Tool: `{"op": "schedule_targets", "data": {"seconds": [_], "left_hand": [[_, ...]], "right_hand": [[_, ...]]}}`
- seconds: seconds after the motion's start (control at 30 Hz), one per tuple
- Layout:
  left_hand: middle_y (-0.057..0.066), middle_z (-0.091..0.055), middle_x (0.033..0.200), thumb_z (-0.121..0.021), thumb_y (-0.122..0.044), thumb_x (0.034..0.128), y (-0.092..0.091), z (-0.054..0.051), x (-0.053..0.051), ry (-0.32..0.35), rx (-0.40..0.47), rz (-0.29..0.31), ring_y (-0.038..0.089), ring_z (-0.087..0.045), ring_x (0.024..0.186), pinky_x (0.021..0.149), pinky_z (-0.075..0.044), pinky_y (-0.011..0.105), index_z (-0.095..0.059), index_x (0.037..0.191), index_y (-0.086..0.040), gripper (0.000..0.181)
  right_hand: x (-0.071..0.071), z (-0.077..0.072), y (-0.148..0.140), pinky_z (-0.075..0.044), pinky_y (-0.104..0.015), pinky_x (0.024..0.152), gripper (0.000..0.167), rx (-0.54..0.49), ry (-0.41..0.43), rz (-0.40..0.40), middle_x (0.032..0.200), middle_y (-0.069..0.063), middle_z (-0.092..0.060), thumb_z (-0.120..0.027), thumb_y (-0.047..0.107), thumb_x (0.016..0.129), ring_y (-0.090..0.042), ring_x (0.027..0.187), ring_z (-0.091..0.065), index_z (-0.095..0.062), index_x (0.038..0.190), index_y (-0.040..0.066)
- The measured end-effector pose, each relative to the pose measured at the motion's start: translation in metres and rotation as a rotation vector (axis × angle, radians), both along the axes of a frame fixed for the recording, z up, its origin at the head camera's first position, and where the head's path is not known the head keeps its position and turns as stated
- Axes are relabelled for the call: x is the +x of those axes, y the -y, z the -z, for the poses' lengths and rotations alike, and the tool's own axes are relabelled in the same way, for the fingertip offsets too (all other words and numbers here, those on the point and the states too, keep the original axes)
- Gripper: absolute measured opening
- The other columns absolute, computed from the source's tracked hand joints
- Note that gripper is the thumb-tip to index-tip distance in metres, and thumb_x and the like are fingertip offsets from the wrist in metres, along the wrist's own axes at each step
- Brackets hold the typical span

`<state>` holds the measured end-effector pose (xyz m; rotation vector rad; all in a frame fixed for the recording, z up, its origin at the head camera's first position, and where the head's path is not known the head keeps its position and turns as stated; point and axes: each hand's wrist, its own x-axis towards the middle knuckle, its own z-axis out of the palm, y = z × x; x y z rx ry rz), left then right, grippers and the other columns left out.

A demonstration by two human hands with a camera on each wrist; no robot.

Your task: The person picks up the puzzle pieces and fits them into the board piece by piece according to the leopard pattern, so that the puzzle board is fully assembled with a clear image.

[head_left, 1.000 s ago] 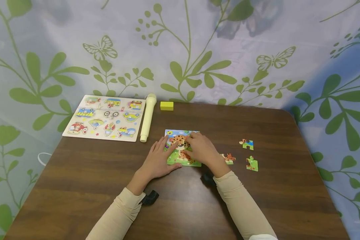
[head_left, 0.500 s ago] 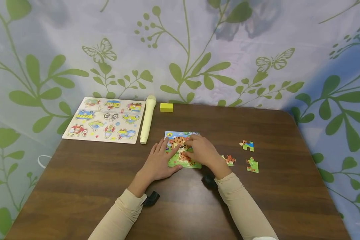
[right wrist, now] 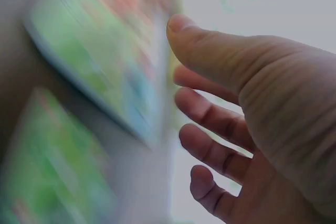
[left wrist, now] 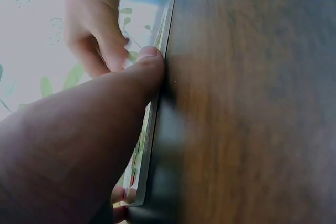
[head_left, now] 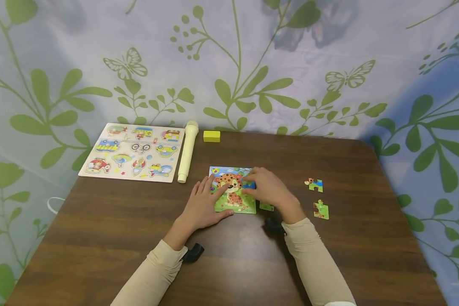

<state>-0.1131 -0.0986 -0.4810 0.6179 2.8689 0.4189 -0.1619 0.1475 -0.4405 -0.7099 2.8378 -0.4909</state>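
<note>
A small jigsaw puzzle (head_left: 235, 202) with a spotted leopard picture lies on the table. My left hand (head_left: 202, 204) rests spread at its left side, fingers over the picture and thumb along the near edge. In the left wrist view, that thumb (left wrist: 149, 59) touches the board's edge. My right hand (head_left: 271, 187) hovers at the puzzle's right side beside a blue patch. The right wrist view shows its thumb and fingers apart with nothing between them. A loose puzzle piece (head_left: 267, 207) lies partly hidden beside the right hand. The puzzle is blurred in the right wrist view.
Two more loose pieces, one blue and green (head_left: 315, 185) and one green (head_left: 321, 210), lie to the right. A vehicle peg board (head_left: 131, 155), a pale yellow microphone-shaped stick (head_left: 187, 153) and a yellow block (head_left: 211, 136) lie toward the back. A patterned cloth hangs behind.
My right hand has shifted right and its fingers have spread, uncovering more of the leopard and a blue patch. It now partly covers the nearest loose piece. The left hand stays put.
</note>
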Motion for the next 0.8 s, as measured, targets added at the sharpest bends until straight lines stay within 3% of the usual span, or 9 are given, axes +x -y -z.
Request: {"op": "schedule_targets", "data": {"seconds": [0.1, 0.17, 0.27, 0.37, 0.53, 0.8], "left_hand": [[0.020, -0.016, 0.170, -0.062, -0.072, 0.0884, 0.000, 0.004, -0.001, -0.022, 0.027, -0.004, 0.041, -0.017, 0.157, 0.126, -0.019, 0.060, -0.036, 0.159, -0.034, 0.084], [0.020, -0.016, 0.170, -0.063, -0.072, 0.0878, 0.001, 0.006, -0.001, -0.027, 0.040, -0.007, 0.041, -0.016, 0.158, 0.126, -0.019, 0.060, -0.037, 0.159, -0.034, 0.085], [0.020, -0.014, 0.170, -0.063, -0.072, 0.0875, 0.002, 0.008, -0.002, -0.020, 0.055, -0.002, 0.041, -0.015, 0.158, 0.126, -0.017, 0.061, -0.036, 0.160, -0.034, 0.086], [0.019, -0.014, 0.170, -0.064, -0.072, 0.0870, 0.003, 0.011, -0.003, -0.027, 0.066, -0.006, 0.041, -0.014, 0.158, 0.126, -0.017, 0.061, -0.037, 0.159, -0.034, 0.086], [0.019, -0.014, 0.171, -0.064, -0.072, 0.0865, 0.004, 0.016, -0.003, -0.037, 0.075, -0.017, 0.040, -0.014, 0.158, 0.126, -0.016, 0.061, -0.037, 0.159, -0.035, 0.086], [0.017, -0.013, 0.171, -0.063, -0.073, 0.0867, 0.001, 0.015, -0.002, -0.017, 0.077, -0.013, 0.039, -0.013, 0.158, 0.126, -0.015, 0.060, -0.035, 0.160, -0.036, 0.087]], "right_hand": [[-0.006, -0.013, -0.053, -0.050, -0.054, 0.100, 0.049, -0.068, 0.074, 0.140, 0.127, -0.013, -0.063, -0.076, 0.030, 0.093, -0.035, 0.116, -0.061, -0.066, 0.137, 0.011], [-0.006, -0.016, -0.096, -0.049, -0.058, 0.098, 0.054, -0.081, 0.099, 0.234, 0.126, -0.017, -0.061, -0.077, 0.026, 0.092, -0.038, 0.113, -0.061, -0.062, 0.141, 0.008], [0.003, -0.009, -0.154, -0.048, -0.060, 0.093, 0.062, -0.038, 0.125, 0.333, 0.123, -0.021, -0.060, -0.079, 0.026, 0.090, -0.039, 0.107, -0.060, -0.057, 0.144, 0.003], [0.012, 0.002, -0.192, -0.049, -0.056, 0.086, 0.072, -0.008, 0.166, 0.379, 0.121, -0.023, -0.059, -0.080, 0.033, 0.089, -0.037, 0.100, -0.058, -0.052, 0.147, 0.002], [0.016, 0.017, -0.213, -0.045, -0.044, 0.079, 0.075, -0.022, 0.196, 0.386, 0.122, -0.019, -0.059, -0.078, 0.046, 0.089, -0.029, 0.096, -0.052, -0.054, 0.148, 0.007], [0.019, 0.020, -0.210, -0.044, -0.037, 0.075, 0.053, -0.011, 0.142, 0.372, 0.108, -0.012, -0.061, -0.076, 0.040, 0.092, -0.024, 0.090, -0.052, -0.067, 0.131, 0.005]]}}
